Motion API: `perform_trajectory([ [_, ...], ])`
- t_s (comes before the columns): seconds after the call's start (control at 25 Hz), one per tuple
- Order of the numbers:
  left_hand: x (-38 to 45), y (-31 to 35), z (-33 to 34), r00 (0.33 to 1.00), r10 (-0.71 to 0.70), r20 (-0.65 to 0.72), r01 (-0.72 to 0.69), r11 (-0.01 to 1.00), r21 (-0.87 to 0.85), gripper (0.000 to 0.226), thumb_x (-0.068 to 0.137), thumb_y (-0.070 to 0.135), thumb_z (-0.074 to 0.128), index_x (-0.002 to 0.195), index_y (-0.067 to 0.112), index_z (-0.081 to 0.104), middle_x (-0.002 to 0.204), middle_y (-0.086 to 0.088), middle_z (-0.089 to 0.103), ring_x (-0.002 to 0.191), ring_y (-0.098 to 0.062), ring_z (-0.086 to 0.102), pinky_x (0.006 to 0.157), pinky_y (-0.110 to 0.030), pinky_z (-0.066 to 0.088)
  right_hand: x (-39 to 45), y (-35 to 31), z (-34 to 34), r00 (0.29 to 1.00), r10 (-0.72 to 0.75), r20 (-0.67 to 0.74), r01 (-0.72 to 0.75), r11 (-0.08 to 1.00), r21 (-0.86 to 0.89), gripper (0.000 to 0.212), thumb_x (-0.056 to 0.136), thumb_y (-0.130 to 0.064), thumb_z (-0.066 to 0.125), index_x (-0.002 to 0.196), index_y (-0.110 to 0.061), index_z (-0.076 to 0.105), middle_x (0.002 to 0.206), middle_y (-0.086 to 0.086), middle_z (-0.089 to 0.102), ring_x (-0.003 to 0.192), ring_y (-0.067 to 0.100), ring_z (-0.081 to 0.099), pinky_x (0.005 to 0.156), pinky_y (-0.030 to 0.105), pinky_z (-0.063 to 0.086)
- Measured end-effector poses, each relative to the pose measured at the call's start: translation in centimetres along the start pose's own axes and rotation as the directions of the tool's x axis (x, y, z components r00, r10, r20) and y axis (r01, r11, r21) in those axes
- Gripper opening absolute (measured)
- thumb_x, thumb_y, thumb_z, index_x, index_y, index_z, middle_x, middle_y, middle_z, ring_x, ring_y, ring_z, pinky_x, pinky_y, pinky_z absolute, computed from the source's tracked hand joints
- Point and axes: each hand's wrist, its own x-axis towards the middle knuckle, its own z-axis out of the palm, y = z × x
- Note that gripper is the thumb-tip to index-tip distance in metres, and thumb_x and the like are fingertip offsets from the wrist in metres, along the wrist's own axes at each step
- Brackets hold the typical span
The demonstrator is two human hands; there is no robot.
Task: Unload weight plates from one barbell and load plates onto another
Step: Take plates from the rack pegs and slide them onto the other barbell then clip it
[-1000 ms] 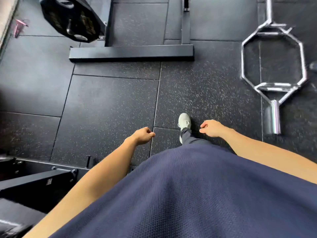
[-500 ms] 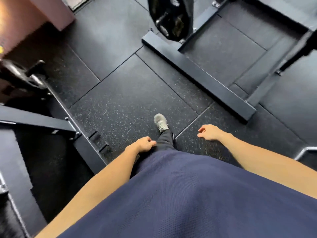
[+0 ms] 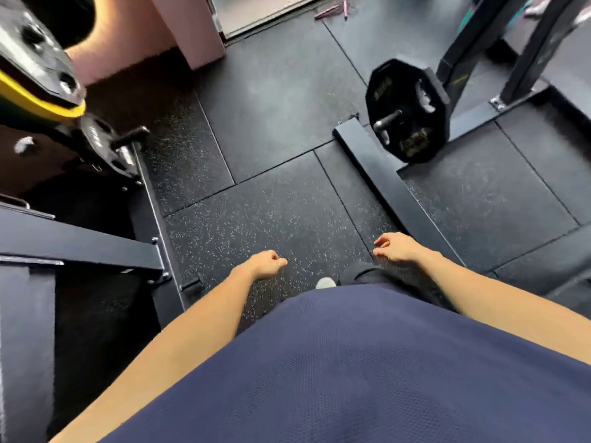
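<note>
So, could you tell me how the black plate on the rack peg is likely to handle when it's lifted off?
The black plate looks thick and solid, so probably heavy for its size and rigid. Its many-sided rim suggests it would rest on a flat rather than roll far. The cut-out openings in its face likely offer grip.

Floor (image 3: 271, 91) speckled matt rubber; plate (image 3: 407, 110) matt blk; rack base (image 3: 393, 187) blk painted metal; shirt (image 3: 367, 372) mesh cloth.

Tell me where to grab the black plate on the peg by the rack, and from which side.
Grip the black plate by its outer rim, one hand on each opposite edge, coming from the open peg end that faces you. It hangs upright on the peg, so it probably slides straight off toward you.
</note>
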Motion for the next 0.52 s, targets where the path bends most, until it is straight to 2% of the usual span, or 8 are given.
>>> perform_trajectory([
  [0.2,5.4,3.6,-9.3,1.0,0.004,-0.028,-0.007,0.994,-0.105,0.039,0.097,0.047,0.047,0.12,0.017,0.055,0.12,-0.002,0.058,0.098,-0.018,0.054,0.082,-0.031,0.04,9.0,-5.8,-8.9,0.997,-0.065,0.037,0.068,0.996,-0.065,0.038,0.088,-0.027,0.064,0.122,-0.01,0.062,0.127,0.009,0.063,0.117,0.025,0.058,0.1,0.032,0.044],
  [0.32,9.7,5.1,-14.4,0.999,-0.025,-0.041,0.019,0.989,-0.148,0.036,0.096,0.047,0.048,0.118,0.02,0.055,0.124,-0.003,0.059,0.098,-0.018,0.056,0.081,-0.031,0.041,15.3,-8.9,-13.9,0.991,-0.112,0.069,0.119,0.987,-0.105,0.039,0.089,-0.027,0.063,0.124,-0.01,0.06,0.13,0.009,0.062,0.119,0.025,0.057,0.101,0.031,0.043],
  [0.4,12.6,6.7,-19.0,0.997,-0.057,-0.047,0.049,0.985,-0.166,0.04,0.097,0.045,0.047,0.123,0.016,0.055,0.127,-0.005,0.058,0.099,-0.019,0.055,0.081,-0.03,0.04,19.9,-11.7,-18.4,0.987,-0.14,0.085,0.152,0.976,-0.157,0.038,0.091,-0.027,0.061,0.125,-0.009,0.06,0.131,0.009,0.061,0.12,0.026,0.056,0.099,0.03,0.042],
  [0.52,15.2,8.9,-25.5,0.993,-0.091,-0.074,0.077,0.981,-0.177,0.043,0.098,0.045,0.046,0.126,0.014,0.056,0.131,-0.007,0.057,0.108,-0.022,0.055,0.087,-0.031,0.039,25.2,-16.0,-24.8,0.98,-0.175,0.099,0.193,0.956,-0.22,0.037,0.091,-0.026,0.06,0.124,-0.009,0.06,0.131,0.01,0.061,0.12,0.026,0.056,0.096,0.029,0.042],
])
